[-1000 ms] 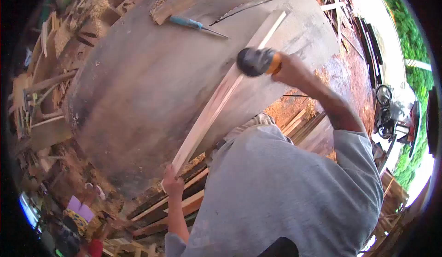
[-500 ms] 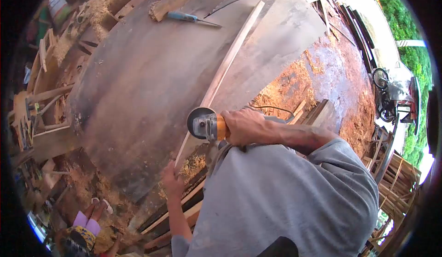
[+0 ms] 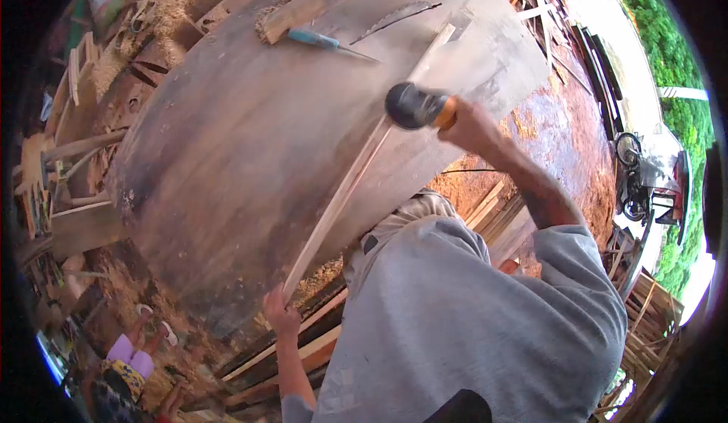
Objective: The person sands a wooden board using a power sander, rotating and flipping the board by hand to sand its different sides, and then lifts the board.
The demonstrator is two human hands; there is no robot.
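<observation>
My right hand is wrapped round an orange and black angle grinder, its head down on a long narrow wooden strip. The strip lies aslant over a broad dusty tabletop. At its near end my left hand grips the strip. Farther up the table lie a screwdriver-like tool with a blue handle and a thin, dark, curved toothed blade. The grinder's disc is partly hidden and blurred.
A rough timber piece with shavings borders the table's far side. Stacked planks lie below the near edge. Sawdust covers the ground at right. Another person is at lower left. A motorcycle stands far right.
My right hand has carried the grinder up along the strip, away from my left hand. My left hand keeps hold of the near end, slightly lower in view.
</observation>
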